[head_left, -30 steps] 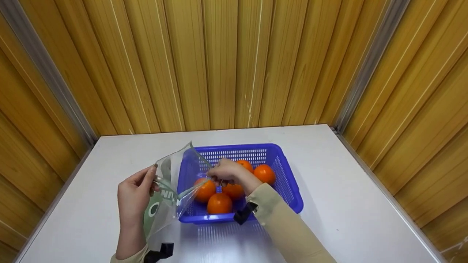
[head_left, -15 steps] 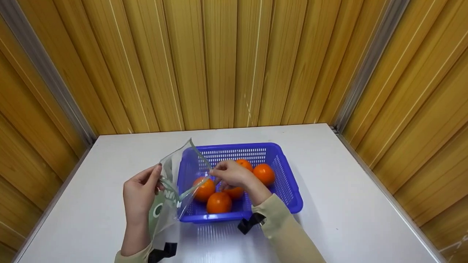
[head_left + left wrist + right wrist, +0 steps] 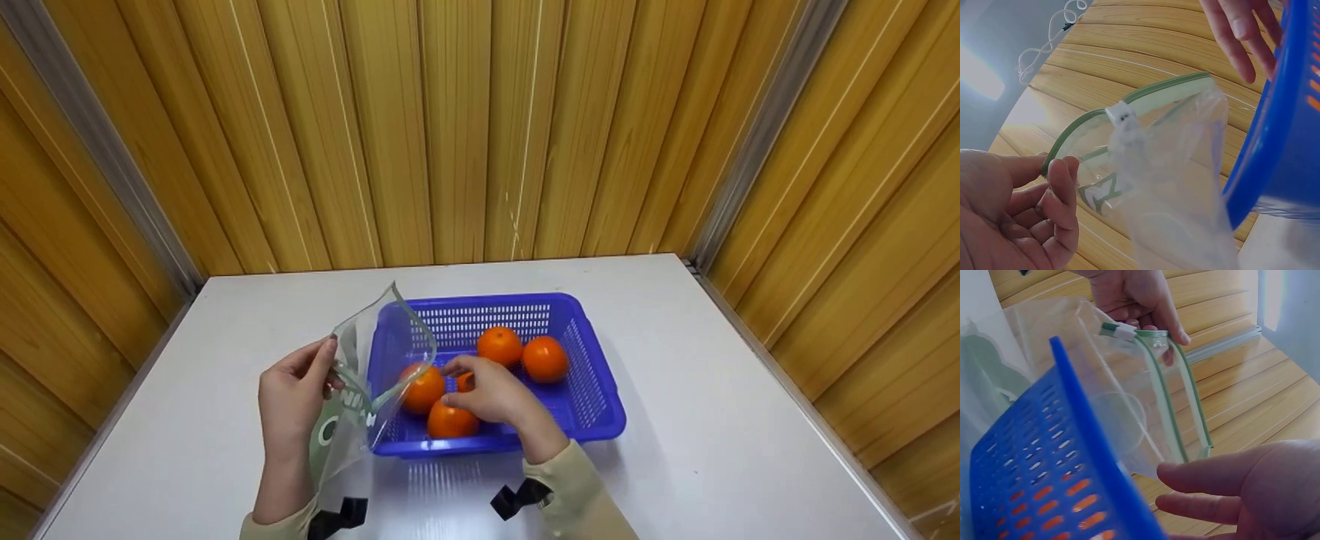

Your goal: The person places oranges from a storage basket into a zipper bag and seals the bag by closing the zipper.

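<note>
My left hand (image 3: 292, 401) pinches the mouth edge of a clear plastic zip bag (image 3: 330, 431) with green print. The bag gapes toward the basket and overlaps its left side. In the left wrist view its green zip strip and white slider (image 3: 1120, 115) show. My right hand (image 3: 496, 391) reaches down into the blue basket (image 3: 613, 401), thumb and fingers spread either side of a partly hidden orange (image 3: 465, 382). Another orange (image 3: 453, 421) lies just in front of the thumb, and one (image 3: 424, 391) shows behind the bag's mouth.
Two more oranges (image 3: 500, 345) sit toward the back right of the basket. The basket, with slotted walls, stands on a white table (image 3: 712, 420). Wood-patterned panels (image 3: 457, 135) enclose the back and both sides.
My right hand has left the bag's rim and lowered toward the front of the basket, its fingers opening over an orange. My left hand keeps its pinch, shifted slightly right.
</note>
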Demonstrator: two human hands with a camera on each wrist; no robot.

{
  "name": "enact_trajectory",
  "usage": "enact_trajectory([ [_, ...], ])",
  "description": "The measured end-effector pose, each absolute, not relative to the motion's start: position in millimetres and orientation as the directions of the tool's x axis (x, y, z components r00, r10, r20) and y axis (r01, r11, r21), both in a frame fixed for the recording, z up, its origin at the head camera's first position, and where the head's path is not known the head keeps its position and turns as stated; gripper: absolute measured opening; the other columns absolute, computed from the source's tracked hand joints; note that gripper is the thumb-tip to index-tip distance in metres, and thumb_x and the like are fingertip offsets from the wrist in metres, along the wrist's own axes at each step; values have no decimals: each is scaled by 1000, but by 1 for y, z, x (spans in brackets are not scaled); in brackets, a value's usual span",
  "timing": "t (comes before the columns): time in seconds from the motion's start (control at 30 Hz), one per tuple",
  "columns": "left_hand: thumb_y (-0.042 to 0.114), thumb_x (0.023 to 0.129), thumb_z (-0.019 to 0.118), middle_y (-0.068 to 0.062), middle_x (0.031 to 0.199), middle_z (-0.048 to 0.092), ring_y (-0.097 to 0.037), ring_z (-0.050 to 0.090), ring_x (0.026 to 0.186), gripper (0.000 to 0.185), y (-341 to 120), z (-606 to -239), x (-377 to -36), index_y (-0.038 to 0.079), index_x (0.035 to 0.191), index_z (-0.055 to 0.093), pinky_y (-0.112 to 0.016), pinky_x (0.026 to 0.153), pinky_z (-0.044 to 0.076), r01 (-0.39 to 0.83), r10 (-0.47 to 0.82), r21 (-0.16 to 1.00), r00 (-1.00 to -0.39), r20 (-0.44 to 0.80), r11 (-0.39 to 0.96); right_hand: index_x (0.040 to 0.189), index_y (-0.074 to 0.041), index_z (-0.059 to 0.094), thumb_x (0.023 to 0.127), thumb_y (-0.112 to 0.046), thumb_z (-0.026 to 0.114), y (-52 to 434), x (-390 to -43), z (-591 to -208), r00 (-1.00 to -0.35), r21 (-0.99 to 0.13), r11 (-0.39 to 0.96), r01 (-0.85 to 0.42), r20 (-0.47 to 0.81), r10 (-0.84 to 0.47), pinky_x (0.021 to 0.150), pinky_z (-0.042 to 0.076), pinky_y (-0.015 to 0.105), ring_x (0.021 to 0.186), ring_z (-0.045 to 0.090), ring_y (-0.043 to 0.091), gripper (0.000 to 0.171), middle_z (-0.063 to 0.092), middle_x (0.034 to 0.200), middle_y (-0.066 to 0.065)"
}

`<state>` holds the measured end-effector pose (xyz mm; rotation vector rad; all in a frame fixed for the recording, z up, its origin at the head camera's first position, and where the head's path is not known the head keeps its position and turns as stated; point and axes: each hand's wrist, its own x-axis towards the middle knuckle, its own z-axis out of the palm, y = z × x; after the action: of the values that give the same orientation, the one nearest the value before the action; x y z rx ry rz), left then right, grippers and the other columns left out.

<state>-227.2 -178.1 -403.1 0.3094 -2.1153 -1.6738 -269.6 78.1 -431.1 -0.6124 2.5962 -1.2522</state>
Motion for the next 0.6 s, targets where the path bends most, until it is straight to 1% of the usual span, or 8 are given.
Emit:
enact_trajectory([
  [0.07,24,99,70,8,62,64,-6,59,51,30,-178,-403,-227,0,117,77,-19,49,49,86,-424,965,-886,188,247,125,-3,68,91,-14,78,76,-268,-436,-882,-750,575,-325,21,-471,103,52,52,111,63,36,38,69,126,18],
  [0.13,24,99,70,8,62,64,-5,59,51,30,-178,-404,-227,0,117,76,-18,49,49,84,-420,965,-888,185,247,125,-5,68,89,-15,79,74,-265,-441,-872,-709,604,-363,30,-489,100,53,48,105,61,30,39,69,124,15],
  [0.2,24,99,70,8,62,64,-6,59,51,31,-177,-404,-228,0,117,77,-19,49,49,81,-416,965,-891,182,249,124,-8,69,88,-16,80,71,-263,-445,-867,-667,638,-385,26,-497,101,53,46,104,59,25,39,69,123,12],
  [0.3,25,99,70,7,62,64,-8,60,52,31,-176,-404,-228,0,117,77,-20,50,50,77,-413,965,-893,179,252,124,-13,69,85,-21,83,68,-259,-449,-867,-606,686,-402,10,-498,107,51,45,112,58,24,42,68,126,7],
  [0.43,24,99,70,6,62,65,-8,60,52,30,-176,-404,-228,0,116,77,-21,50,52,82,-419,965,-889,183,247,124,-16,70,83,-23,86,64,-257,-451,-871,-543,729,-417,7,-492,111,49,49,128,56,31,45,66,133,8],
  [0.53,23,99,70,7,62,65,-6,60,52,30,-176,-404,-228,0,116,77,-20,50,52,86,-419,966,-889,186,245,124,-16,70,82,-25,87,61,-257,-451,-875,-512,751,-417,1,-485,110,51,48,128,56,31,46,67,130,9],
  [0.6,23,99,70,6,62,65,-6,60,51,29,-177,-404,-228,0,117,76,-19,50,52,90,-418,965,-888,190,247,123,-15,71,81,-26,87,60,-258,-451,-873,-497,759,-422,-4,-488,107,52,45,122,58,28,47,69,125,7],
])
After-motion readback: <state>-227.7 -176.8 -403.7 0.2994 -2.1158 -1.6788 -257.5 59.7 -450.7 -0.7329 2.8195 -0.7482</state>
